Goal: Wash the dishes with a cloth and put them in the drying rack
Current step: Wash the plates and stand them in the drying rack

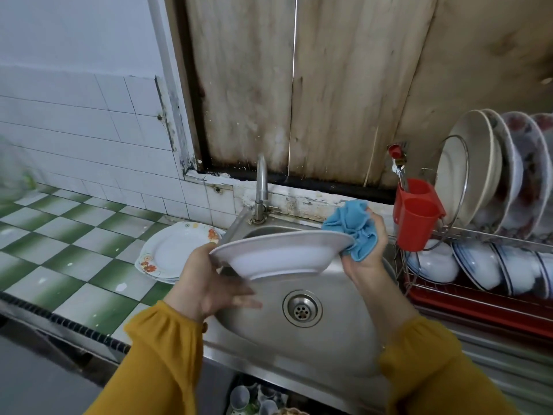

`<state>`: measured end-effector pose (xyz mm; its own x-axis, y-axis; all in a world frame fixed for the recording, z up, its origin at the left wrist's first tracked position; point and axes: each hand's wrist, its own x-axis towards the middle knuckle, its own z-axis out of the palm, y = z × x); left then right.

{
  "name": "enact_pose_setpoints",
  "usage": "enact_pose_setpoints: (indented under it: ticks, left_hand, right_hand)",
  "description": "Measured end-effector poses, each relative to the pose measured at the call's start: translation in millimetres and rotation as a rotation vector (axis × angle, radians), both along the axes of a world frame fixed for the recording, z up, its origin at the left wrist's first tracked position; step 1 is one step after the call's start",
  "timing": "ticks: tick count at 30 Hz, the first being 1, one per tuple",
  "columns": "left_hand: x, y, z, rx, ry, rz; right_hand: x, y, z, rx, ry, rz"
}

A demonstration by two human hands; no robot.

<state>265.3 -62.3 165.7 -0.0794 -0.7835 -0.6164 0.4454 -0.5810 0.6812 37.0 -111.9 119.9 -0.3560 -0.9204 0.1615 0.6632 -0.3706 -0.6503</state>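
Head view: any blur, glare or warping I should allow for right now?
Head view: the wide lens bends the tiles and tilts the rack near the edges; far left is smeared; the left hand under the plate blurs at the fingertips; light is soft and even, only a dull sheen on the sink; right hand and cloth read clearly.

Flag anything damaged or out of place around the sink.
Handling looks fine: left hand holds the white plate over the sink, right hand presses the blue cloth to its rim. Damage: wooden boards behind the faucet are dark-stained at the base; the ledge paint is flaking.
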Motion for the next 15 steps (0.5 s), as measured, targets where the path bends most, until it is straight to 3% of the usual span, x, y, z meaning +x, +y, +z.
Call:
enact_pose_setpoints:
  ticks: [2, 4, 6, 8, 11, 15]
  left_hand:
    - [7.9, -1.0, 2.3, -0.076, 0.117, -0.006]
    - [11.5, -2.1, 1.3, -0.170, 0.121, 0.050]
    - [10.3, -1.6, 3.9, -0.267, 0.048, 0.092]
    - [2.1, 1.4, 5.6, -0.366, -0.052, 0.062]
    - [-10.4, 7.2, 3.7, -0.519, -0.213, -0.016]
    - [-19.8, 6.8, -4.6, -0.659, -0.310, -0.069]
  right_hand:
    - [-8.2, 7.0, 1.5, 0.038, 0.263, 0.187]
    - [-14.5, 5.5, 2.2, 0.095, 0.655, 0.295]
    - [-6.4, 1.1, 2.9, 0.150, 1.160, 0.223]
    - [8.0, -4.2, -4.5, 0.221, 1.449, 0.064]
    - [35.8, -2.7, -12.1, 0.328, 1.440, -0.027]
    - [71.7, 10.0, 0.9, 0.170, 1.267, 0.173]
